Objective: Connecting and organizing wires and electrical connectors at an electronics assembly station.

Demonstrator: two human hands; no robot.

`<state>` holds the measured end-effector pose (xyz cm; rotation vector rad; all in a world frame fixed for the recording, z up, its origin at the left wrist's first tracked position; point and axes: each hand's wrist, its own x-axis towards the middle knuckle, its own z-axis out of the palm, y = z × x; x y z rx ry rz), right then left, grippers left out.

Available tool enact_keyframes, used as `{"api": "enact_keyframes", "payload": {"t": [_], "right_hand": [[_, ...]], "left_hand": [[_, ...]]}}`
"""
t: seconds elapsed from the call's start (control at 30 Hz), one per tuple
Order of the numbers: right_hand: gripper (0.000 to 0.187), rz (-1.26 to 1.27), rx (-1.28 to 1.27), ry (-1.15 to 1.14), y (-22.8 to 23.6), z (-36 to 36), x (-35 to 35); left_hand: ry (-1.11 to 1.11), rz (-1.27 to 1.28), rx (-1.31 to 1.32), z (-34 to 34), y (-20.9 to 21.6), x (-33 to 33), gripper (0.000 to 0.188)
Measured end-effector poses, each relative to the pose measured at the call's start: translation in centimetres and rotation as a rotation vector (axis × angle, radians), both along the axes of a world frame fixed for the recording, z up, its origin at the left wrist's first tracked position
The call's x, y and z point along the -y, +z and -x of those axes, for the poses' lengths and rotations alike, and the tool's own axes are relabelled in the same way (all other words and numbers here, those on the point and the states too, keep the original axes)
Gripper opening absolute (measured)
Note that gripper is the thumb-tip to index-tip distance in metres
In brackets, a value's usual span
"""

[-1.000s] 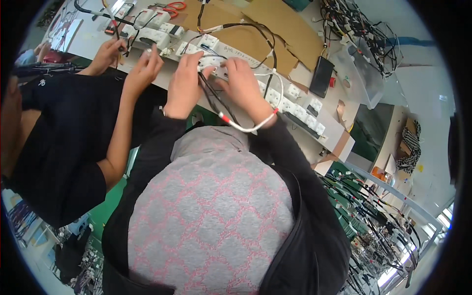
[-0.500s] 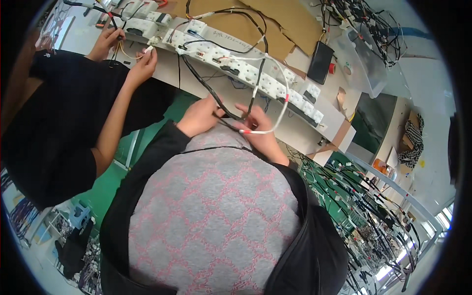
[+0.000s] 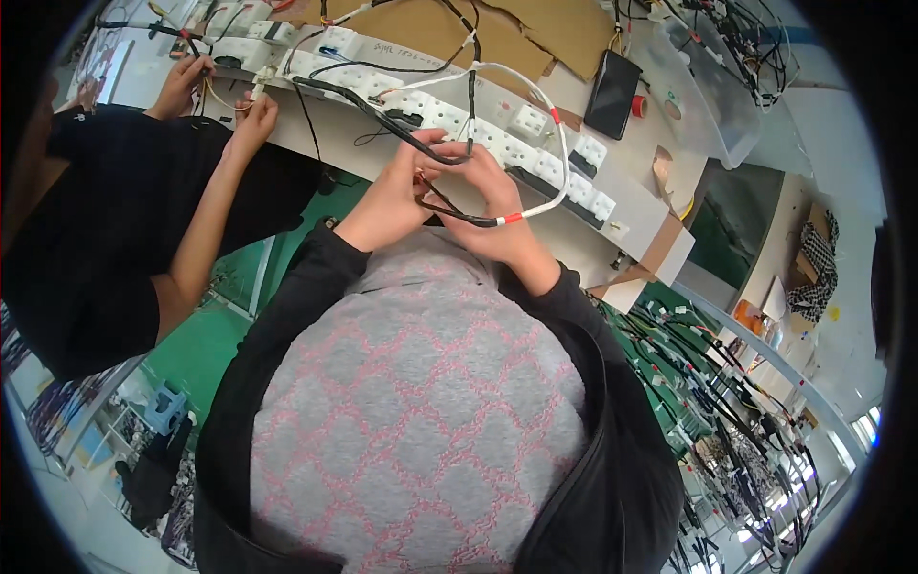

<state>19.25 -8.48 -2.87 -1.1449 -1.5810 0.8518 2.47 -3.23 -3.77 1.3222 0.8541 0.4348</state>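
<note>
Just in front of the long board of white connector blocks, both my hands are closed on a wire harness. My left hand pinches the thin dark end of a branch between thumb and fingers, with a small coppery tip showing. Fingers bent, my right hand curls round the black-sleeved wire harness close to the left fingertips. A white-sleeved branch with red bands arches round the right hand, and its black end passes in front of that palm. The exact grip inside the right hand is partly hidden.
At the left, a co-worker's hands hold thin wires and a white connector at the same board. Cardboard lies behind it. A black phone, a red tape roll and a clear plastic bin are at far right. Cable bundles hang at lower right.
Both my hands have moved up and away from my body toward the board, carrying the harness, and have come closer together. The co-worker's hands still hold the connector and wires.
</note>
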Motion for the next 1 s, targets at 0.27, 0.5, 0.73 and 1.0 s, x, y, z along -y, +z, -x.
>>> {"api": "enact_keyframes", "payload": {"t": [0.27, 0.5, 0.73, 1.0], "right_hand": [[0.025, 0.178, -0.069, -0.063, -0.1, 1.0, 1.7], [0.009, 0.616, -0.302, -0.172, 0.2, 1.5, 2.5], [0.019, 0.738, -0.390, -0.184, 0.1, 1.5, 1.8], [0.028, 0.742, -0.497, -0.242, 0.4, 2.3, 1.0]], "left_hand": [[-0.061, -0.083, -0.077, 0.6, 0.4, -0.3, 0.080], [-0.463, 0.001, -0.129, 2.7, 2.2, -1.8, 0.048], [-0.581, -0.168, -0.182, 3.1, 0.4, -5.1, 0.019], [-0.482, -0.110, -0.141, 3.7, 2.5, -6.3, 0.020]]}}
